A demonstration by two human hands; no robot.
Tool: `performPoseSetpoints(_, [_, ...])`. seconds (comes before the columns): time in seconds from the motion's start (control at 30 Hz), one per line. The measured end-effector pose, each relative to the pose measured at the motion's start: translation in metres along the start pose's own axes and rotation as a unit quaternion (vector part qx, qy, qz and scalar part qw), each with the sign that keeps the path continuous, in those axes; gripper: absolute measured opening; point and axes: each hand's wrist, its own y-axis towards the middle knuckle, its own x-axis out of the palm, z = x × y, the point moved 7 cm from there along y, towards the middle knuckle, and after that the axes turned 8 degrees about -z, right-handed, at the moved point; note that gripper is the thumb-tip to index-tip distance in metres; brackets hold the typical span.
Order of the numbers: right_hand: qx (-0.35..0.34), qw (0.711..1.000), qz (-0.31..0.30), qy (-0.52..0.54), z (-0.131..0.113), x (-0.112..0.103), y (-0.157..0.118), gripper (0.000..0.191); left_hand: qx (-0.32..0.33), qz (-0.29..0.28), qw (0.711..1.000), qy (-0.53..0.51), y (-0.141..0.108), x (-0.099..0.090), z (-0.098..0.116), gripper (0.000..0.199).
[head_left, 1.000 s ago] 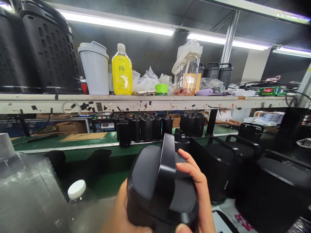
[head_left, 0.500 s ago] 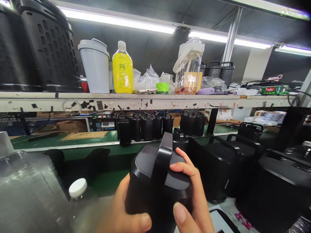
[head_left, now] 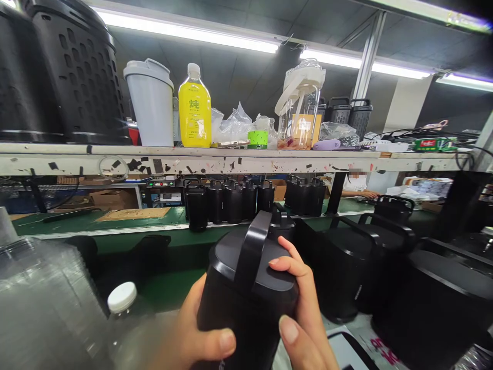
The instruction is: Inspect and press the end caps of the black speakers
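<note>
Left hand [head_left: 200, 336] and right hand [head_left: 304, 313], both clasped around a black speaker [head_left: 246, 298], which stands upright between them; handle [head_left: 252, 246] arched over its top, right fingertips on the lid. Just right, more black speakers [head_left: 354, 272] on the desk [head_left: 169, 293]. Lower left, a clear bottle with white cap [head_left: 122, 297] beside stacked clear plastic. Behind, a row of small black units [head_left: 231, 201] on the green belt. Shelf [head_left: 231, 163] above: white cup [head_left: 151, 105], yellow bottle [head_left: 194, 110] of yellow liquid, clear jug [head_left: 298, 110].
</note>
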Motion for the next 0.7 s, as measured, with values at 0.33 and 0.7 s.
performPoseSetpoints(0.33, [0.066,0.997,0.037,0.022,0.020,-0.003,-0.003,0.047,0.009,0.037,0.997,0.067,0.005,0.001,0.002,0.072])
performPoseSetpoints(0.7, [0.037,0.996,0.053,0.063,0.017,0.003,0.002,0.037,0.008,0.023,0.999,0.048,0.006,0.005,0.005,0.068])
